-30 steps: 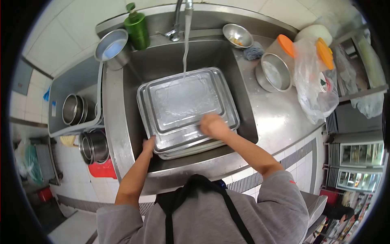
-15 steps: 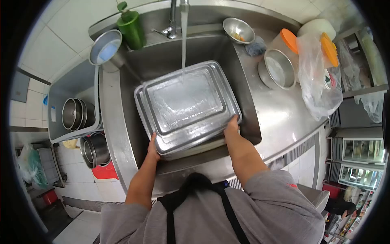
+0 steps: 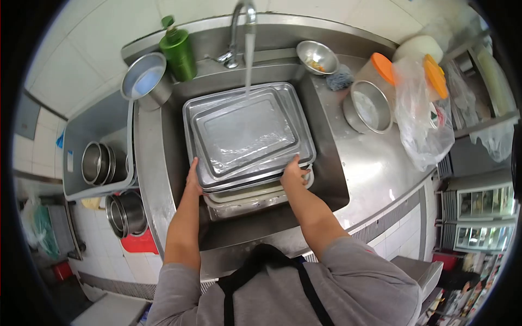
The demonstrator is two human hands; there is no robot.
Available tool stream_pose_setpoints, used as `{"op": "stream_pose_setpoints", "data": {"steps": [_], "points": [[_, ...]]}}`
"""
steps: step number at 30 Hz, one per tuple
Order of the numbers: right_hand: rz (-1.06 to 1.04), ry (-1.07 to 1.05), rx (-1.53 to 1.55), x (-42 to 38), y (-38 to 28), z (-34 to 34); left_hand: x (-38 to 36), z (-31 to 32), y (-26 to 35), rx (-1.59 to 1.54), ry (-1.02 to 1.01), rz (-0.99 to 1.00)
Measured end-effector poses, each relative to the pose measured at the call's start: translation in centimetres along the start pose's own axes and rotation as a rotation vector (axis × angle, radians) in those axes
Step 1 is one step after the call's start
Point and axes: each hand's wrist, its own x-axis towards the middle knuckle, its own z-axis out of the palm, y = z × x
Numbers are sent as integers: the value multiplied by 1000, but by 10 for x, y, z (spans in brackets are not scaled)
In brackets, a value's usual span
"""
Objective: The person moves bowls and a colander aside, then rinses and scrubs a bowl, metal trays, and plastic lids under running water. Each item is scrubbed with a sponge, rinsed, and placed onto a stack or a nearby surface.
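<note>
A large silver metal tray [image 3: 204, 182] lies in the sink with a smaller metal tray [image 3: 244, 130] resting askew on top of it. Water from the faucet [image 3: 251, 16] runs onto the smaller tray's far edge. My left hand [image 3: 193, 178] is closed on the large tray's near left corner. At the near right corner, my right hand [image 3: 294, 174] grips the same rim, thumb on top and fingers at the side. Under these trays, the edge of a cream-coloured tray [image 3: 250, 195] shows above another metal pan [image 3: 244, 207]; both are mostly covered.
The sink wall [image 3: 331, 168] surrounds the stack. A metal pot [image 3: 145, 81] and a green pump bottle [image 3: 178, 54] stand at the back left. On the right counter sit a small bowl [image 3: 317, 57], a round pan [image 3: 368, 107] and a plastic bag [image 3: 421, 114]. A grey bin [image 3: 98, 125] holds several pots.
The large tray has shifted away from me and straightened, while the smaller tray now sits askew on it. More of the cream tray and the pan beneath shows at the near side.
</note>
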Motion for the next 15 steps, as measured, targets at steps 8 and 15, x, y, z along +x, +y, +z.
{"op": "stream_pose_setpoints", "data": {"steps": [8,15], "points": [[-1254,-278,189,29,-27,-90,44,15,-11,534,418,679],[-1654,38,-827,90,-255,-195,-91,213,77,274,-565,765]]}}
